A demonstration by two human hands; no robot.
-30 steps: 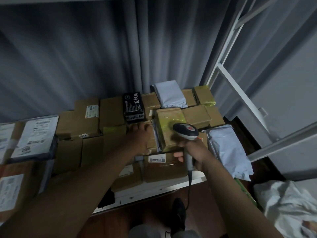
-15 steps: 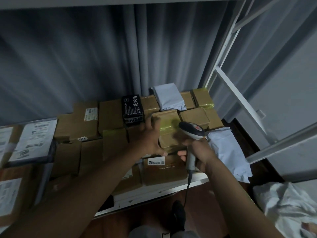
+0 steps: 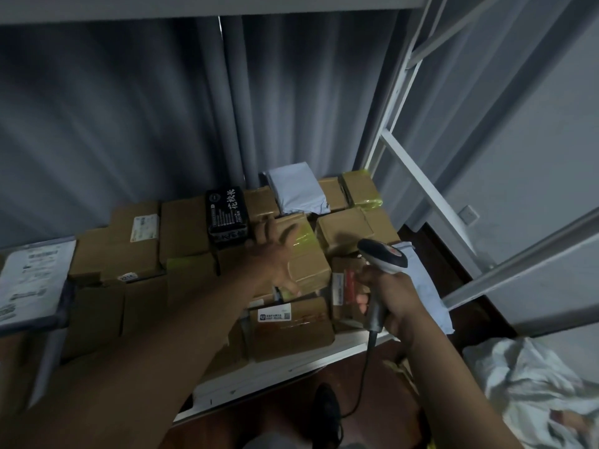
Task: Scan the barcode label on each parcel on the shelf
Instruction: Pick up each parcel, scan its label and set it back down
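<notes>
Now, left hand: fingers spread and straight, lying on the taped box, gripping nothing.
Right hand: wrapped round the scanner handle, head pointing at the parcels.
Parcels: packed on the shelf; black box just left of the taped box.

Above parcels: open room up to the curtain.
Shelf top: parcels packed edge to edge.
Right: white frame bars block the side.
Front edge: open.
</notes>
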